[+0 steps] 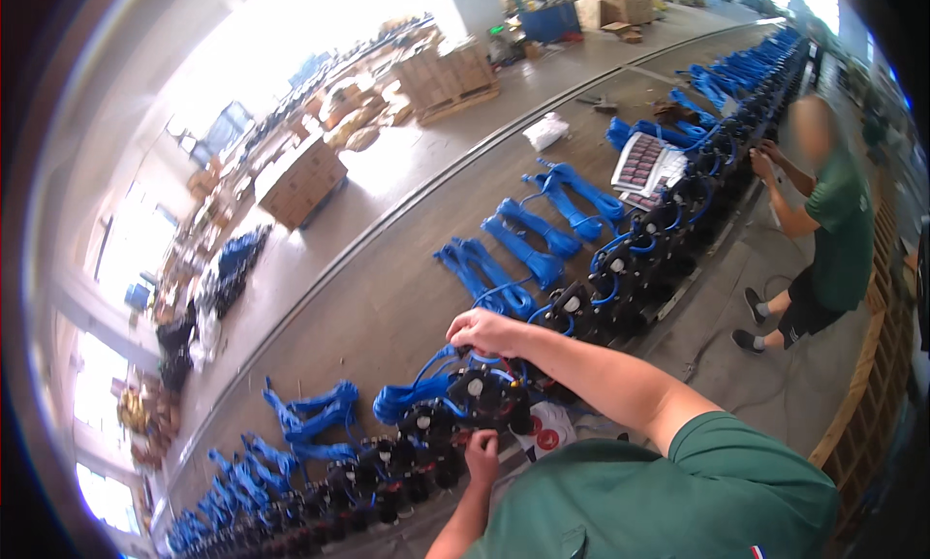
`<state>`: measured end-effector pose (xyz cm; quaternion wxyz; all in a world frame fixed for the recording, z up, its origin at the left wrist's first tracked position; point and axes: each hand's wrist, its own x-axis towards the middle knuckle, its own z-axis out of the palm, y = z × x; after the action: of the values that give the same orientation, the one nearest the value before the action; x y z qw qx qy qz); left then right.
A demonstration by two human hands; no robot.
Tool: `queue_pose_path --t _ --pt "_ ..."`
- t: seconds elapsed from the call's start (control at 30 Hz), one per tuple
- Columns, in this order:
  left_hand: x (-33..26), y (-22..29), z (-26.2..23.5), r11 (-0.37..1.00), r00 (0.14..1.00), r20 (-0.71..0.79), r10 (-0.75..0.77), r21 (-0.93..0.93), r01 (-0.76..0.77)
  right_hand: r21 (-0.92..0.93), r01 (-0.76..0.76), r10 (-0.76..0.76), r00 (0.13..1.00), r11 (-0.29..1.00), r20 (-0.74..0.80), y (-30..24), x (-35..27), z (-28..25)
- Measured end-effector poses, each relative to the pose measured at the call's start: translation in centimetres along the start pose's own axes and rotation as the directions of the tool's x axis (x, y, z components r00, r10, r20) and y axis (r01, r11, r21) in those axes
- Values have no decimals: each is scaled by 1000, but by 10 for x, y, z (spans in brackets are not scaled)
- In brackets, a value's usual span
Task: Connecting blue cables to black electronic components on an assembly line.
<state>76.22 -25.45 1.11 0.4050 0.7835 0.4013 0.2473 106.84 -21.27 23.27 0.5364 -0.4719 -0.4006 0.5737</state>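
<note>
The work in hand centres on a black, rounded device with a pale round spot on its face (475, 388), standing in a long row of similar dark devices along the near edge of a long brown table (378, 307). The right hand (484, 333) is bent over the device's far side, fingers curled downward around or against a small dark part; whether they grip it cannot be told. The left hand (481, 452) is at the near side, its fingers bent in close to the device, and what they hold, if anything, is hidden. A bundled hank of bright blue cable (417, 398) lies just beside the device, on the table. As far as the row shows, the laying-out looks done: folded blue cable hanks (531, 259) lie beside the devices to the right, and more (325, 414) to the left. The handling of this one device seems unfinished, since both hands are at it; which of its neighbours are complete cannot be judged from here. Farther along, a white sheet with rows of dark labels (639, 164) lies on the table, apparently partly unused, and a co-worker in a green shirt (841, 220) reaches toward the same row.
</note>
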Motion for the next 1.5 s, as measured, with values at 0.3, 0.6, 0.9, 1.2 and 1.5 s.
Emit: queue_pose_path --t 0.3,0.6,0.9,1.2,1.5 --pt "6 -19 -5 -290 876 437 -205 -882 372 37 -54 55 998 998 -19 -4 3 -4" --pt "1 -18 -6 -184 823 446 -352 -895 407 57 -92 93 996 994 -2 -6 0 -2" --pt "4 47 -21 641 918 107 -381 -686 345 45 -47 38 980 998 194 -5 -1 -6" --pt "144 215 -126 676 738 0 675 399 -619 -21 5 1 963 1000 268 -7 -12 -1" --pt "159 202 -136 815 851 258 458 260 -518 -250 197 -158 973 948 169 -7 -14 10"
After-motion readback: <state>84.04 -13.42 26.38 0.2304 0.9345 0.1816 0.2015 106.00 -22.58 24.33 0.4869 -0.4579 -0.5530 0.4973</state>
